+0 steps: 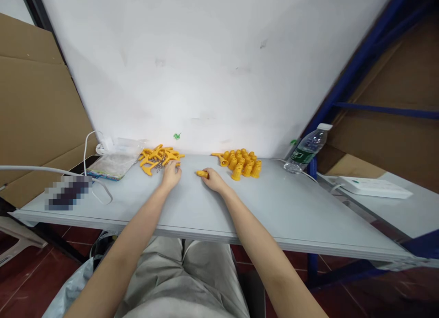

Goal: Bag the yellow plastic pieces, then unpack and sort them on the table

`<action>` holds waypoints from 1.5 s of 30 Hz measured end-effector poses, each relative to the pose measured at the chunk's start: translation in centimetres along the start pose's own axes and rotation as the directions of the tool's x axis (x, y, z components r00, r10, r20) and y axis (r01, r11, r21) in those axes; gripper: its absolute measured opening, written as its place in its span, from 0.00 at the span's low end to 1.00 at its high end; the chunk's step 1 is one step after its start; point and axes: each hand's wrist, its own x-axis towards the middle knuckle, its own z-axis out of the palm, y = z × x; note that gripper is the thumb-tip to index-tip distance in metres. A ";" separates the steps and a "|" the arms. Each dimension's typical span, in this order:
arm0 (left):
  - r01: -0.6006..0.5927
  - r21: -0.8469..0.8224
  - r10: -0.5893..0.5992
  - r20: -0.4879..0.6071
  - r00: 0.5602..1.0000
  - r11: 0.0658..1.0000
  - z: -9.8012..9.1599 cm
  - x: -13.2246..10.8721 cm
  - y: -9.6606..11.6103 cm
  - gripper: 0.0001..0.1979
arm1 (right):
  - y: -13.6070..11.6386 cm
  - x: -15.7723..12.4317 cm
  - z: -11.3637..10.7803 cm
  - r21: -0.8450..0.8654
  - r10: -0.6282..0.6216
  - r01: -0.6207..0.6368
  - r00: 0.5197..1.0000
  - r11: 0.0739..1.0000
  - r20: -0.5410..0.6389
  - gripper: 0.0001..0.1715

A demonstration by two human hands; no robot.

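My right hand (213, 180) is closed around a yellow plastic cup-shaped piece (202, 173), held on its side just above or on the tabletop. My left hand (170, 175) is at the near right edge of a pile of yellow plastic handles (151, 164). Its fingers are curled in, and a bit of yellow handle (178, 164) shows at the fingertips. Small metal chain-like parts (159, 164) lie among the handles. To the right of my right hand, several yellow cup-shaped pieces (246, 164) stand grouped upright, with one longer yellow piece (219, 158) lying at their left.
A grey table (291, 212) backs onto a white panel (219, 71). On the left are a clear plastic bag (113, 164), a white cable (41, 168) and a pixelated dark object (68, 193). A water bottle (305, 151) leans at right, near a white power strip (375, 187).
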 end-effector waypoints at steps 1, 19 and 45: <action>0.048 0.041 -0.047 -0.018 0.999 0.998 -0.4 0.5 0.1 0.13 | 0.1 0.1 0.1 0.002 -0.006 0.006 1.000 1.000 0.000 0.15; -0.398 0.382 0.153 0.533 0.832 0.834 -4.8 4.4 -2.4 0.20 | 0.4 0.1 0.1 0.024 -0.019 0.019 1.000 1.000 -0.005 0.15; -0.090 0.294 0.026 0.217 0.976 0.952 -2.2 -1.0 0.6 0.17 | 1.3 0.8 0.0 0.282 -0.098 0.181 0.954 0.942 -0.284 0.15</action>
